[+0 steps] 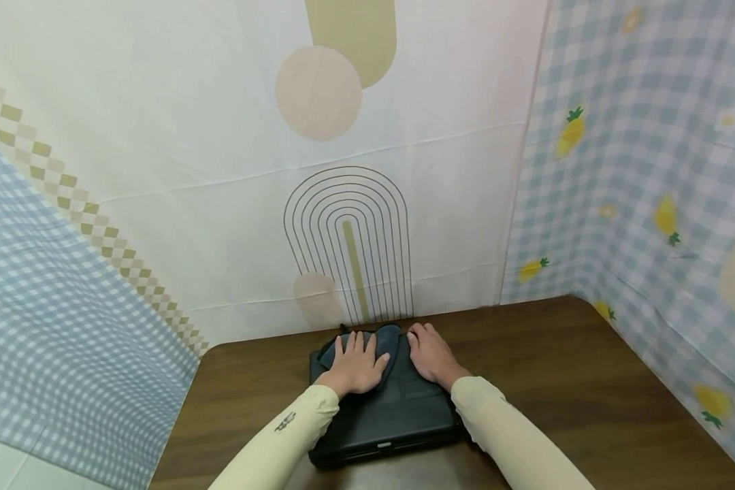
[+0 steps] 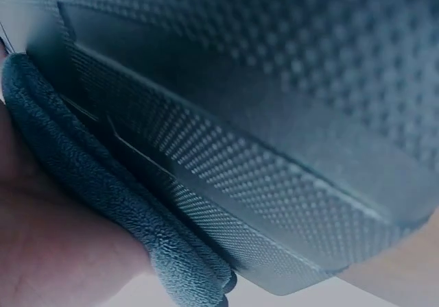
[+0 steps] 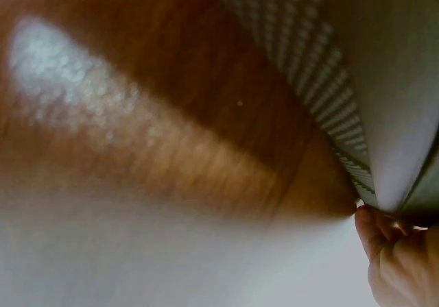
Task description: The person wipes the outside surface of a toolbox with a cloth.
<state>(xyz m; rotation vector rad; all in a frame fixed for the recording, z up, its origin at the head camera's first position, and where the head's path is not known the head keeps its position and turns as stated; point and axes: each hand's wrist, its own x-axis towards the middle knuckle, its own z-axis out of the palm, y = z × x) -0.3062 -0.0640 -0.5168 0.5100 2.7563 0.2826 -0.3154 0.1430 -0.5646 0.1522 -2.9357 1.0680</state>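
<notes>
A black case [image 1: 398, 415] with a ribbed, dotted surface lies flat on the brown wooden table, its long front side toward me. On its far left part lies a folded blue-grey cloth [image 1: 387, 335], which looks like a fuzzy towel in the left wrist view. My left hand [image 1: 356, 367] presses flat on this cloth with its fingers spread. At the far right edge of the case, my right hand [image 1: 431, 354] grips the rim with curled fingers. In the right wrist view those fingers [image 3: 394, 252] bend at the case's far corner.
The wooden table [image 1: 557, 381] extends to both sides of the case. Right behind it hangs a pale patterned cloth [image 1: 233, 258]. Blue checked cloths stand at the left and at the right, the right-hand cloth [image 1: 637, 170] printed with pineapples.
</notes>
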